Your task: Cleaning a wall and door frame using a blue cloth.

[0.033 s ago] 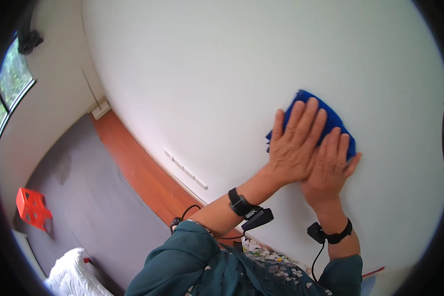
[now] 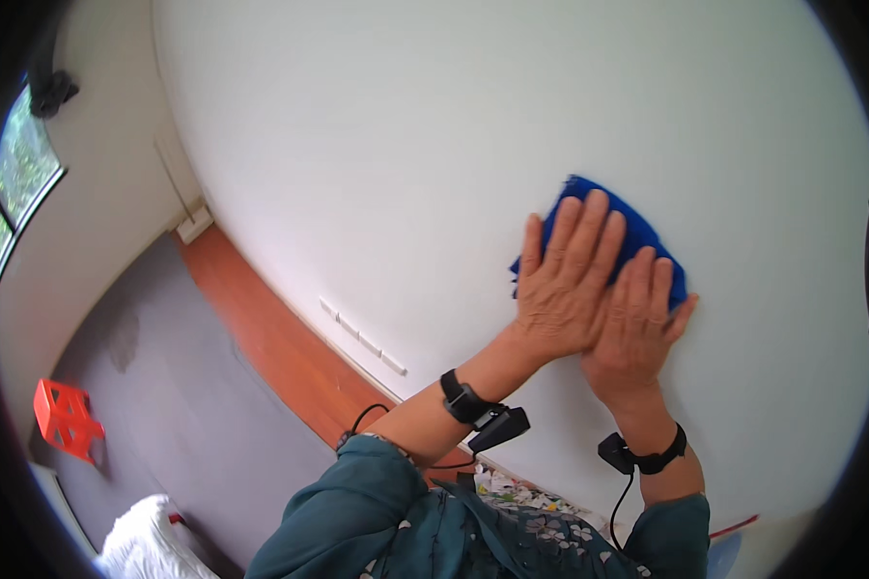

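The smooth white wall fills most of the view; its surface looks evenly pale, so nothing separates any finished stretch from whatever remains. Below it run the flat grey floor and a reddish-brown wood-look strip, with a red plastic stool standing well apart at the left. The folded dark-blue fabric cloth lies against the wall at right of centre. The left hand and right hand overlap on it, fingers stretched flat and clenching nothing (the thumbs are hidden). With both hands laid there, the work seems under way, not over. Smallest, a row of white rectangular wall plates sits low, well apart from the cloth.
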The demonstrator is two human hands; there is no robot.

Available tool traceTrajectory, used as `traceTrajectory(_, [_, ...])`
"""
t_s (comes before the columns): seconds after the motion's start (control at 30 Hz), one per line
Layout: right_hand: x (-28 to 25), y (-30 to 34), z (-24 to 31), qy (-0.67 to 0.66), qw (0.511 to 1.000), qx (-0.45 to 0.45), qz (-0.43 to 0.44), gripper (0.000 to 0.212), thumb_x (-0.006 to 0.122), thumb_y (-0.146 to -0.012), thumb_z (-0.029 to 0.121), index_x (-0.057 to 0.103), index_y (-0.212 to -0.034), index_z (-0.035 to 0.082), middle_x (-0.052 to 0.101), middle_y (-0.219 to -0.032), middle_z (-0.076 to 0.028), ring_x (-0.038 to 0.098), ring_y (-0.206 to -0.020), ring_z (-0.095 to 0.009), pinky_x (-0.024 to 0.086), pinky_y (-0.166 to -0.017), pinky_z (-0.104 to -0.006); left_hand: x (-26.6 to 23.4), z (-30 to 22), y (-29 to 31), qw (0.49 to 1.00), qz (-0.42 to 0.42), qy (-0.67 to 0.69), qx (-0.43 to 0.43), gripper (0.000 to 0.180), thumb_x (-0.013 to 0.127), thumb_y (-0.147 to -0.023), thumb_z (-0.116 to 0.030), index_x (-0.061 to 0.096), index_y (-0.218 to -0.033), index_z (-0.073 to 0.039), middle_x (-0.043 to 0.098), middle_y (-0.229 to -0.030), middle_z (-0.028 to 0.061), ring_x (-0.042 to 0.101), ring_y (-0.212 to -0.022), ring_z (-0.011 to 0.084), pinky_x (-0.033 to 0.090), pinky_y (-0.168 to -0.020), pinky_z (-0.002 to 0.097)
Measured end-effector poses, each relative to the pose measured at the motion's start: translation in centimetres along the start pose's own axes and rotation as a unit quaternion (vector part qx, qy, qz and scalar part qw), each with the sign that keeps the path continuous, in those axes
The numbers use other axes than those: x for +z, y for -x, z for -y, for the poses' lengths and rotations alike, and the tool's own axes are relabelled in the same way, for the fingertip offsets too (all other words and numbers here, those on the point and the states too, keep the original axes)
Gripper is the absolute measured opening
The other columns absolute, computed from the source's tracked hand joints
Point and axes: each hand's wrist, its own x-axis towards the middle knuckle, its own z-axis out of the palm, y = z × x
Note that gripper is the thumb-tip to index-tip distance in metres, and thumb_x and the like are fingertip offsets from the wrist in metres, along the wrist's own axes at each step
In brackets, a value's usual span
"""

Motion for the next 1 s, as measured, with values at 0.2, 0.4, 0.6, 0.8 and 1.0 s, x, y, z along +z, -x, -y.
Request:
traceTrajectory(0.2, [0.6, -6.4, 3.8, -0.008, 0.999, -0.009, 0.029, 0.048, 0.049, -0.093, 0.015, 0.056, -0.135, -0.006, 0.051, -0.149, -0.012, 0.040, -0.145, -0.024, 0.015, -0.119, -0.0588, -2.5, 6.7, -2.6, 1.000, -0.009, -0.020, -0.001, 0.064, 0.054, -0.097, -0.031, 0.041, -0.148, 0.005, 0.030, -0.158, 0.0299, 0.024, -0.149, 0.0450, 0.008, -0.121, 0.0578])
traceTrajectory(0.4, [3.7, -12.6, 8.1, -0.085, 0.996, -0.028, 0.001, 0.052, 0.053, -0.088, 0.019, 0.057, -0.138, 0.004, 0.054, -0.147, -0.010, 0.041, -0.142, -0.021, 0.028, -0.110, -0.0461, -4.6, 13.3, -5.3, 0.997, -0.033, -0.065, -0.009, 0.071, 0.054, -0.102, -0.036, 0.028, -0.153, 0.006, 0.023, -0.159, 0.0304, 0.024, -0.147, 0.0480, 0.024, -0.118, 0.0608])
traceTrajectory(0.6, [6.2, -13.8, 11.2, -0.095, 0.994, 0.022, -0.049, 0.049, 0.051, -0.096, 0.026, 0.055, -0.142, 0.009, 0.044, -0.155, -0.002, 0.031, -0.147, -0.020, 0.021, -0.122, -0.0465, -6.4, 18.5, -4.5, 0.997, 0.031, -0.038, 0.057, 0.076, 0.049, -0.103, -0.047, 0.022, -0.157, -0.001, 0.016, -0.161, 0.0271, 0.017, -0.150, 0.0473, 0.024, -0.118, 0.0622])
traceTrajectory(0.8, [6.3, -12.9, 11.3, -0.100, 0.994, -0.017, -0.037, 0.043, 0.057, -0.094, 0.028, 0.063, -0.134, 0.011, 0.044, -0.155, -0.002, 0.033, -0.146, -0.022, 0.032, -0.118, -0.0429, -6.0, 18.7, -4.7, 0.999, 0.006, -0.038, 0.021, 0.075, 0.043, -0.102, -0.055, 0.019, -0.159, -0.012, 0.017, -0.163, 0.0211, 0.015, -0.150, 0.0469, 0.023, -0.117, 0.0681])
traceTrajectory(1.0, [5.1, -12.7, 11.4, -0.139, 0.988, -0.004, -0.073, 0.039, 0.058, -0.093, 0.022, 0.065, -0.127, 0.004, 0.053, -0.147, -0.005, 0.041, -0.142, -0.021, 0.036, -0.114, -0.0400, -7.3, 18.8, -4.4, 0.996, 0.041, -0.039, 0.069, 0.079, 0.048, -0.099, -0.058, 0.019, -0.159, -0.016, 0.011, -0.164, 0.0210, 0.010, -0.151, 0.0482, 0.023, -0.117, 0.0674])
